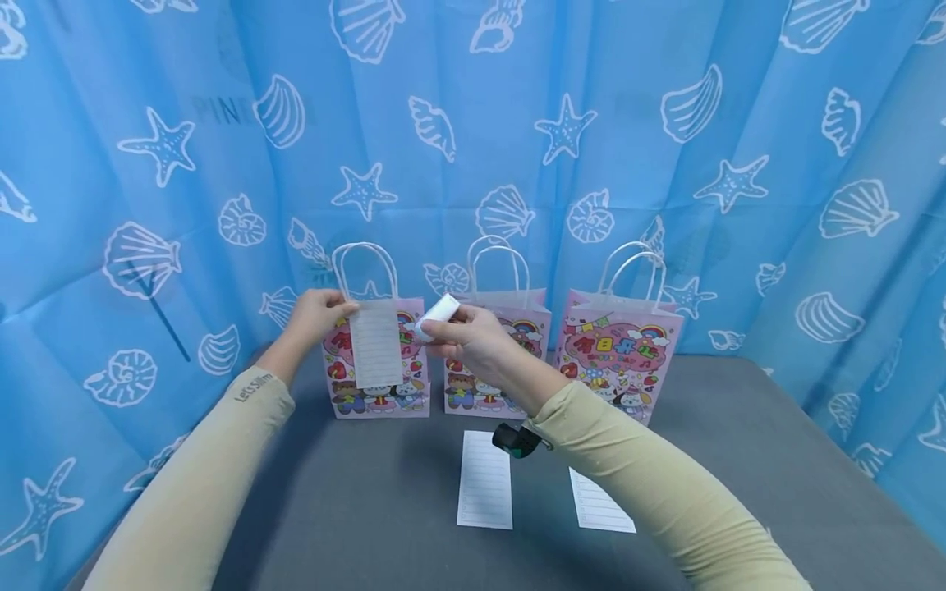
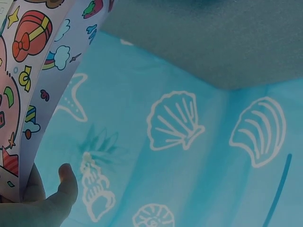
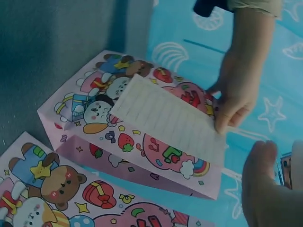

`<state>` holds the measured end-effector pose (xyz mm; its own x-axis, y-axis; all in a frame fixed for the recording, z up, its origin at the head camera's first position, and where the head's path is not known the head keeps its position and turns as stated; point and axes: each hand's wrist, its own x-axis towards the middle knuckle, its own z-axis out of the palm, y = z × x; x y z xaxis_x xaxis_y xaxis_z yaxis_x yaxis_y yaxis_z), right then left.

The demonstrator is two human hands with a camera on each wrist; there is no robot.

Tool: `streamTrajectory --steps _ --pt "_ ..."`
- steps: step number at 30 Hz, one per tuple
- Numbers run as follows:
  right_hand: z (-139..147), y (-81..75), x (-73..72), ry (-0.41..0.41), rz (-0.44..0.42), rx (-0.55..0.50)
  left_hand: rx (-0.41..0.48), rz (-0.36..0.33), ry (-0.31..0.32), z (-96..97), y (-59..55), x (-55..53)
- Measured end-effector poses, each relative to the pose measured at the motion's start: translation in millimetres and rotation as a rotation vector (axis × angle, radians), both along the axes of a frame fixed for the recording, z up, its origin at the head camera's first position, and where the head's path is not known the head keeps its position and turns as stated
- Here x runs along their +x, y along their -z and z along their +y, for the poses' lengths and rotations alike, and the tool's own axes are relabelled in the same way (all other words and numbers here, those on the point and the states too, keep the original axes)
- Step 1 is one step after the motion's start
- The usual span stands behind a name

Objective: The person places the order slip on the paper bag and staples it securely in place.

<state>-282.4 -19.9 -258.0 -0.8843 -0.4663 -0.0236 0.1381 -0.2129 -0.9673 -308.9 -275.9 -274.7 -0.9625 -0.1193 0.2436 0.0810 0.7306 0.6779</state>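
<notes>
My left hand [image 1: 318, 318] pinches the top corner of a lined paper slip [image 1: 375, 349] against the upper rim of the left pink cartoon gift bag [image 1: 343, 402]. In the right wrist view the slip [image 3: 165, 120] lies flat over the bag's printed front, with the left thumb and fingers [image 3: 232, 113] at the rim. My right hand [image 1: 476, 341] holds a small white object [image 1: 441, 313], rounded at one end, between thumb and fingers, just right of that bag; its exact kind cannot be told. The left wrist view shows the bag's side [image 2: 57, 61] and part of the hand [image 2: 49, 203].
A middle gift bag [image 1: 495, 402] and a right one [image 1: 621, 353] stand upright alongside, white handles raised. Two more lined slips lie on the grey table [image 1: 355, 509]: one slip [image 1: 484, 484] in front, another slip [image 1: 602, 505] partly under the right forearm. A blue shell-print curtain [image 1: 458, 189] hangs behind.
</notes>
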Motion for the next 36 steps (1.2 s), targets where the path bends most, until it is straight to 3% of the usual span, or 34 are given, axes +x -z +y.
streamTrajectory --steps 4,11,17,21,28,36 --pt "-10 -0.6 -4.5 -0.005 0.094 0.049 0.000 -0.003 -0.007 1.5 0.8 -0.4" --pt "-31 -0.9 -20.7 -0.012 0.347 0.272 0.000 -0.010 -0.009 -1.1 0.8 0.2" --pt "-50 0.9 -39.0 -0.097 0.587 0.357 -0.018 -0.005 -0.002 -2.8 0.9 -0.6" --pt "-62 0.4 -47.8 -0.083 0.721 0.444 -0.017 -0.002 0.008 -1.6 1.3 -2.6" --pt "-81 -2.7 -59.3 -0.006 0.752 0.571 -0.016 0.009 -0.007 -1.5 1.0 -2.8" --pt "-90 -7.0 -61.5 -0.034 0.801 0.730 0.016 0.011 -0.008 -1.1 2.5 -2.0"
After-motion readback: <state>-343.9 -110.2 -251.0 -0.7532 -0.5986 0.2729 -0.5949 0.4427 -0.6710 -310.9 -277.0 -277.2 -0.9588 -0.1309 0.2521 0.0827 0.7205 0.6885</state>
